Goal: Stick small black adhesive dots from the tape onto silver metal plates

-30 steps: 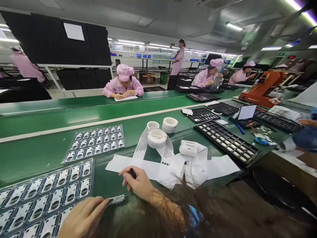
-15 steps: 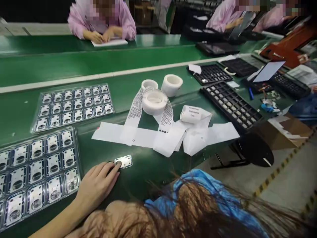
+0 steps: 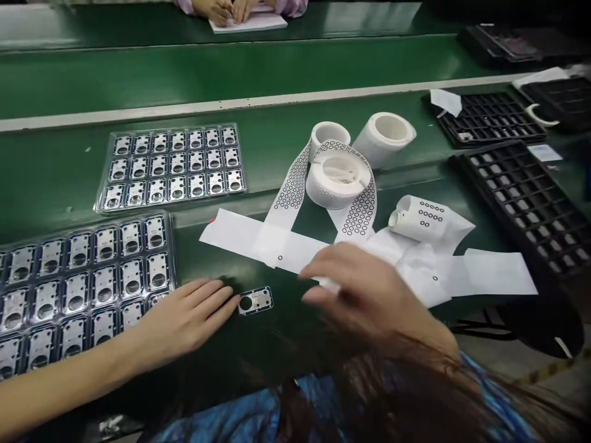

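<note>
A small flat metal plate (image 3: 262, 299) with a round hole at one end lies on the green tabletop. My left hand (image 3: 189, 317) rests flat beside it, fingers stretched out, the fingertips at the plate's left edge. My right hand (image 3: 364, 289) hovers right of the plate, over white backing strips (image 3: 240, 237). Its thumb and forefinger are apart, and I see nothing between them; the other fingers are partly hidden. Behind it, a sticker roll (image 3: 339, 194) has a strip of black rings (image 3: 292, 187) draped from it.
Two clear trays of similar plates stand at left, a near tray (image 3: 172, 246) and a far tray (image 3: 242, 166). More white rolls (image 3: 376, 144) stand behind the stickers. Black compartment trays (image 3: 521, 203) are at right. Across the bench, another person's hands (image 3: 231, 11) are over paper.
My right hand has come into view over the white strips. The view has turned left and down. My left fingers no longer cover the plate's hole and now sit at its edge.
</note>
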Demonstrator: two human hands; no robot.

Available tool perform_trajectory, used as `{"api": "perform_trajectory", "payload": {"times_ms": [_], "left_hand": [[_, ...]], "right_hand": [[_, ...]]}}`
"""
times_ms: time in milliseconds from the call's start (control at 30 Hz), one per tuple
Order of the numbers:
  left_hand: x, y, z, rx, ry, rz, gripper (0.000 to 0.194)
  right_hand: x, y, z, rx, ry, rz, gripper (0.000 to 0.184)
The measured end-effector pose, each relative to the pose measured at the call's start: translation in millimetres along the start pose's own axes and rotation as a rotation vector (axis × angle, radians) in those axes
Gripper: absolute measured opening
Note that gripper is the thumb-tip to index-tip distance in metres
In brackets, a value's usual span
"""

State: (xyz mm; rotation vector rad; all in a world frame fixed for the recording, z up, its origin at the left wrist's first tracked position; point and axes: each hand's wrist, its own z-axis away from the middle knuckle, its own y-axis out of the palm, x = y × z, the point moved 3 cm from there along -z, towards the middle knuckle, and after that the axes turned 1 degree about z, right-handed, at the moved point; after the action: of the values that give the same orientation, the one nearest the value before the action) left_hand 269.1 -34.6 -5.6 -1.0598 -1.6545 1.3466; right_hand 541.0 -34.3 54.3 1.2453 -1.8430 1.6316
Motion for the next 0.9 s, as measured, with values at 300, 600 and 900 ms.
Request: {"api": "perform_trajectory", "payload": {"times_ms": [300, 600, 900], "left_hand": [[30, 21.3, -146, -0.106, 0.447, 0.004, 0.025], [18, 87.6, -218, -0.087, 0.442, 0.092, 0.036], [21, 92.5, -220, -0.036, 0.37, 0.248, 0.037]], "right_hand": [[-140, -44, -6, -0.711, 0.484, -0.774, 0.055], [-166, -37, 21, -0.653, 0.494, -0.603, 0.025], [-178, -34, 27, -0.66, 0.642, -0.523, 0.025]]}}
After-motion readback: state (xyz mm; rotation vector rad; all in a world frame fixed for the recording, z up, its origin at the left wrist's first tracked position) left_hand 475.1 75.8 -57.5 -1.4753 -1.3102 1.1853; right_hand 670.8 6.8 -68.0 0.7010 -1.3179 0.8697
